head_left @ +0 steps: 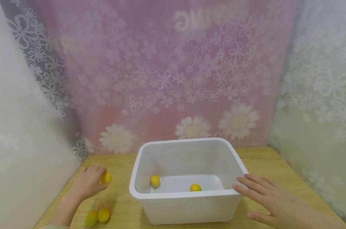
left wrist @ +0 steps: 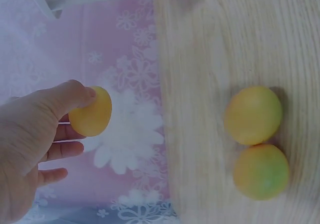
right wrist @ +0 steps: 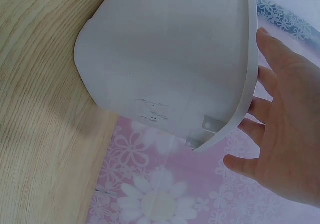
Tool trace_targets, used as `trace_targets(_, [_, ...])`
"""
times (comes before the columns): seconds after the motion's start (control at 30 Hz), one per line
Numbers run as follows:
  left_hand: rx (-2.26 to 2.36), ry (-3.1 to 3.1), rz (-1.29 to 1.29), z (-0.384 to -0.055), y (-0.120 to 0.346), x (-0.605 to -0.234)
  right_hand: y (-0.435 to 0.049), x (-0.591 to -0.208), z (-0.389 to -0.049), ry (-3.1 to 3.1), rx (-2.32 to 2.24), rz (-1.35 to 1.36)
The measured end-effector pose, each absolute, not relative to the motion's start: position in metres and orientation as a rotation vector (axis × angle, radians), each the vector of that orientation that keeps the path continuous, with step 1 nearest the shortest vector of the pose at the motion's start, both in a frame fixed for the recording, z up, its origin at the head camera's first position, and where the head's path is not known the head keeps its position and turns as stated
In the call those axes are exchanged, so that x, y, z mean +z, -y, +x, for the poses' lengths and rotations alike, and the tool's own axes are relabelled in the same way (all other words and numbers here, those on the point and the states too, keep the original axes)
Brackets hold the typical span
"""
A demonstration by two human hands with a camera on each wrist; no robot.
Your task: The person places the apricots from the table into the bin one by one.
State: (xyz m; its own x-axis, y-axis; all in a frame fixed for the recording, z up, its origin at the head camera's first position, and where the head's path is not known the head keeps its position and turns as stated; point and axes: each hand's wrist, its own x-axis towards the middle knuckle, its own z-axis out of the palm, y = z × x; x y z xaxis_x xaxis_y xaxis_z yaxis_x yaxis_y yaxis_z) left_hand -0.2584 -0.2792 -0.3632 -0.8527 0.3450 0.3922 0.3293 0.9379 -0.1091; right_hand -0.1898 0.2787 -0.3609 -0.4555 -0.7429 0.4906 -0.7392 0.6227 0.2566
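Observation:
My left hand [head_left: 88, 183] is raised at the left of the table, pinching a small round yellow fruit [left wrist: 96, 115] between thumb and fingers. Two more fruits, one yellow [head_left: 104, 215] and one greener [head_left: 91, 218], lie side by side on the wood below that hand. In the middle stands a white plastic bin [head_left: 190, 208]. Inside it are a yellow fruit [head_left: 155, 181] at the left and another yellow fruit [head_left: 195, 187] near the front wall, partly hidden. With fingers extended, my right hand [head_left: 271, 197] rests at the bin's right rim [right wrist: 252, 69].
The wooden table [head_left: 261, 162] runs up to a pink flowered curtain [head_left: 167, 79] at the back. Pale patterned sheets hang on the left [head_left: 27, 133] and on the right [head_left: 319, 121].

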Motion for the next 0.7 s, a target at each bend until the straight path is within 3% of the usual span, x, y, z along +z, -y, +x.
trace_targets(0.7, [0.206, 2.406, -0.654, -0.264, 0.24, -0.331, -0.279, -0.361, -0.189, 2.296, -0.003, 1.153])
